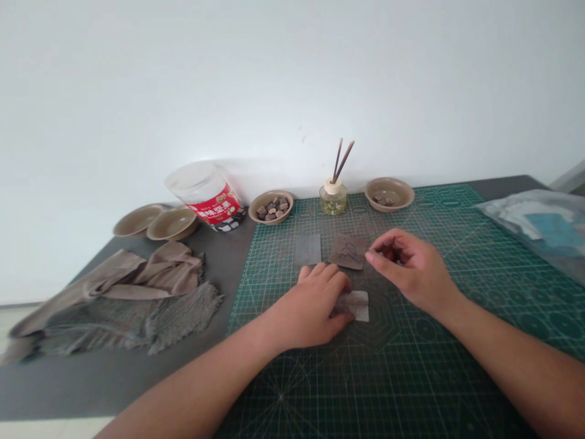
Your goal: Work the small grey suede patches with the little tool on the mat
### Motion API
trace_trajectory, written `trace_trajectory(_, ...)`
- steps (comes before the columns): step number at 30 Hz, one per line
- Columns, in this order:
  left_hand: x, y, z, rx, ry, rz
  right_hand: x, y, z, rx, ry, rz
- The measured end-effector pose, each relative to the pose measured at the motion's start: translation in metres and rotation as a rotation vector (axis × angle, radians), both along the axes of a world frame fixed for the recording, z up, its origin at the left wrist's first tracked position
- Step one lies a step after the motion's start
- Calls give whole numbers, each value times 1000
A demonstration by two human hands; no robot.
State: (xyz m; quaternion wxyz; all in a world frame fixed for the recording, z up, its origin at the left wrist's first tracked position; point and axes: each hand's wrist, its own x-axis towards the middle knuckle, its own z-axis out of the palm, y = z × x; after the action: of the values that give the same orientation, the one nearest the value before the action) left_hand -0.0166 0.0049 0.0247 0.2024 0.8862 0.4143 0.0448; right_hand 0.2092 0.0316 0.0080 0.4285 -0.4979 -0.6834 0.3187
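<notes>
Risk: the pale paper scrap [357, 306] lay partly under the left hand [307, 308], so a sideways drag could have creased or torn it. The brown square [348, 251], marked with dark squiggles, lay loose just beyond that hand, where a careless sweep of the right hand [411, 268] could have pushed it against the grey square [307, 249]. Nothing visibly weighed down these light pieces, so a draught could also have shifted them.

Left grip: the hand lay over the scrap, its fingers relaxed and not clenched; whether it pinched an edge could not be told.

Right grip: the hand was curled, with thumb and forefinger drawn close and nothing visible between them; a tiny held item could not be ruled out.

Surface: a green cutting mat [379, 372] with a printed grid lay on a dark grey table [86, 390], and the scrap sat near the mat's centre.

Room: a white wall [292, 79] filled the top of the frame. Along the back stood a clear plastic jar [205, 194], two tan bowls [155, 222], a bowl of brown pieces [270, 206], a reed diffuser [333, 198] and another tan bowl [389, 193]. A plastic bag [534, 228] lay at right, with a taupe cloth [137, 283] and frayed grey towel [128, 320] at left.
</notes>
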Motion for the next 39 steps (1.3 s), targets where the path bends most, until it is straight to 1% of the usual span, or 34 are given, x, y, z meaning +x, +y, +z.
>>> trace_trajectory(5, 3, 0, 0, -15, -40, 3, 1, 0, 1, -8, 46, -27)
trace_trajectory(9, 2, 2, 4, -112, -123, -53, 1, -1, 3, 8, 94, -52)
trace_trajectory(12, -1, 5, 6, -158, -192, -64, 2, -1, 4, 16, 110, -70)
trace_trajectory(20, -5, 9, 2, -157, -295, -114, 4, -1, 4, 21, 133, -73)
trace_trajectory(23, -5, 8, 3, -176, -290, -146, 5, 0, 4, 19, 137, -77)
trace_trajectory(25, -6, 9, 6, -172, -304, -145, 5, 1, 4, 16, 138, -79)
trace_trajectory(27, -11, 13, 13, -108, -302, -96, 6, 2, 4, 13, 140, -83)
trace_trajectory(28, -15, 16, 17, -40, -284, -52, 7, 3, 4, 8, 142, -86)
trace_trajectory(30, -28, 23, 26, 156, -164, 51, 8, 4, 3, 0, 149, -93)
trace_trajectory(32, -45, 27, 29, 329, 7, 137, 8, 5, 2, -6, 155, -91)
trace_trajectory(33, -54, 28, 27, 379, 87, 185, 9, 5, 2, -5, 159, -87)
trace_trajectory(35, -71, 24, 17, 460, 235, 344, 9, 4, 1, 1, 163, -78)
trace_trajectory(37, -85, 16, 1, 433, 323, 437, 9, 4, 1, 6, 156, -73)
trace_trajectory(39, -96, 7, -13, 347, 286, 462, 9, 3, 0, 6, 143, -68)
